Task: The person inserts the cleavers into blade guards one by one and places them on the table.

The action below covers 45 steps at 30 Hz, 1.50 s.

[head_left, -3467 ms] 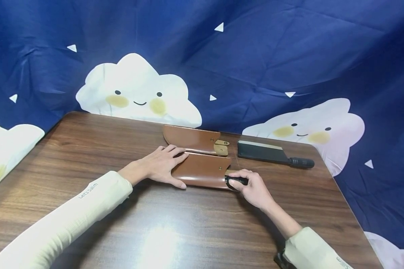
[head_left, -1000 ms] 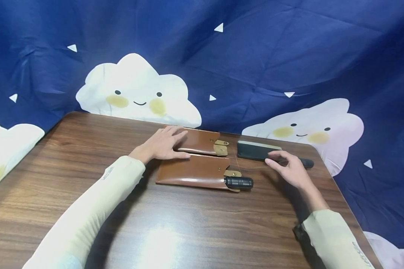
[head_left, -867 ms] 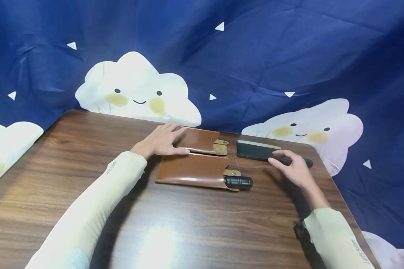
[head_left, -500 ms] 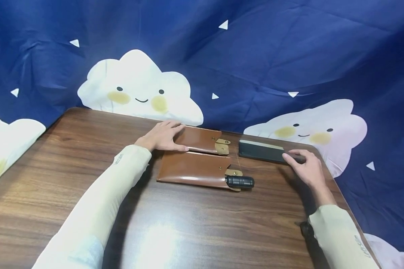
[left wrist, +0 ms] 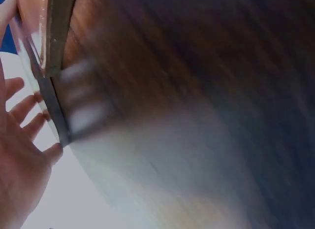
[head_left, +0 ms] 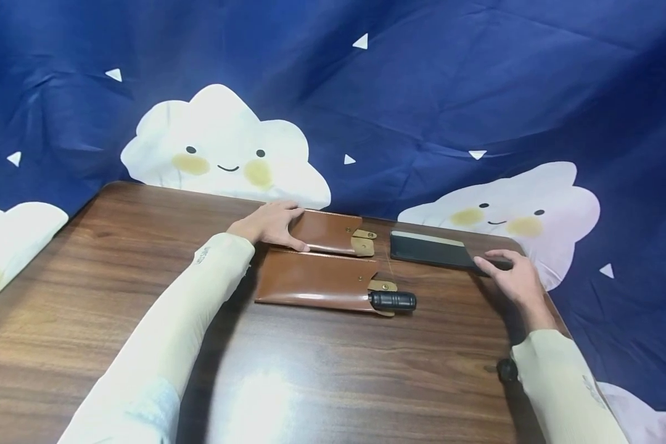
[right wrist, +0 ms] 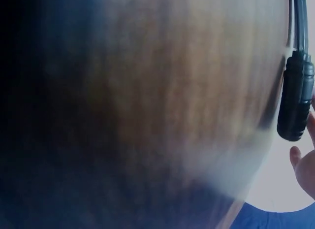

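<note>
My left hand (head_left: pixel 274 223) rests over the left end of the back brown leather knife sheath (head_left: pixel 327 233), thumb along its near edge. Spread fingers (left wrist: pixel 22 110) show beside it in the left wrist view. Right of that sheath lies a black cleaver (head_left: pixel 428 249) with a pale edge. My right hand (head_left: pixel 516 277) is over its handle, thumb and index finger apart with part of the handle showing between them; the handle's end is hidden. A nearer brown sheath (head_left: pixel 316 280) holds another knife, whose black handle (head_left: pixel 393 301) sticks out. Also in the right wrist view is a ridged black handle (right wrist: pixel 296 98).
The wooden table (head_left: pixel 322 370) has its right edge close beside my right forearm. A dark blue curtain (head_left: pixel 422 92) with white clouds hangs directly behind the table. Tan snap straps (head_left: pixel 385 286) stick out at the sheaths' open right ends.
My left hand has left the near sheath for the back one. My right hand let go of the near knife's handle and has moved right, along the cleaver to its handle.
</note>
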### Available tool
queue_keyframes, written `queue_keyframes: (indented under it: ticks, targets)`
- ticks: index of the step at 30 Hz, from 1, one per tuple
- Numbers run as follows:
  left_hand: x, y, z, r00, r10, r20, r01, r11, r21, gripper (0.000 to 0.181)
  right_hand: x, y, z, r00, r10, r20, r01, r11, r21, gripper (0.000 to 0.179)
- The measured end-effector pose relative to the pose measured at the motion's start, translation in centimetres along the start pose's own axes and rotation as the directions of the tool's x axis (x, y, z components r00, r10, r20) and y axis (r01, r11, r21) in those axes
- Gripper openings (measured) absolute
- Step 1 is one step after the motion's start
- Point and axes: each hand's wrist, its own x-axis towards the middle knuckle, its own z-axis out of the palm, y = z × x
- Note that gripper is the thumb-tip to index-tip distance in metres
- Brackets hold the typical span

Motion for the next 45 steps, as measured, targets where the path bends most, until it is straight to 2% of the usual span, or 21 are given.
queue_keyframes:
  ticks: [8,13,18,24,29,34,39,45]
  targets:
    - [0.3,0.1,-0.5,0.993,-0.056,0.102,0.052,0.998,0.042,0.113,0.2,0.5,0.4,0.997,-0.035,0.066,0.037,0.999,-0.036,0.059]
    - [0.3,0.3,-0.3,0.991,-0.070,0.113,0.063,0.996,0.062,0.120,0.1,0.9,0.5,0.991,-0.093,0.094,0.101,0.991,-0.084,0.052]
    - [0.3,0.2,0.0,0.994,-0.079,0.081,0.075,0.996,0.054,0.119,0.4,1.3,0.5,0.986,-0.145,0.088,0.154,0.981,-0.119,0.048]
    - [0.4,0.1,0.1,0.997,-0.059,0.059,0.057,0.998,0.029,0.118,0.7,1.6,0.3,0.979,-0.171,0.111,0.187,0.971,-0.147,0.050]
    - [0.6,0.1,0.1,0.998,-0.053,0.042,0.053,0.999,0.003,0.116,0.9,1.7,0.2,0.976,-0.176,0.129,0.196,0.966,-0.169,0.052]
    - [0.2,0.0,0.0,0.998,-0.054,0.028,0.056,0.998,-0.040,0.114,1.4,1.5,0.3,0.976,-0.153,0.152,0.179,0.967,-0.179,0.053]
    - [-0.2,0.1,-0.2,1.000,-0.015,-0.007,0.014,0.999,-0.051,0.111,1.6,1.4,0.0,0.979,-0.131,0.157,0.159,0.970,-0.184,0.050]
    - [-0.3,0.3,-1.1,0.998,0.037,-0.047,-0.037,0.999,0.001,0.110,1.3,1.6,-0.2,0.979,-0.135,0.156,0.161,0.972,-0.169,0.047]
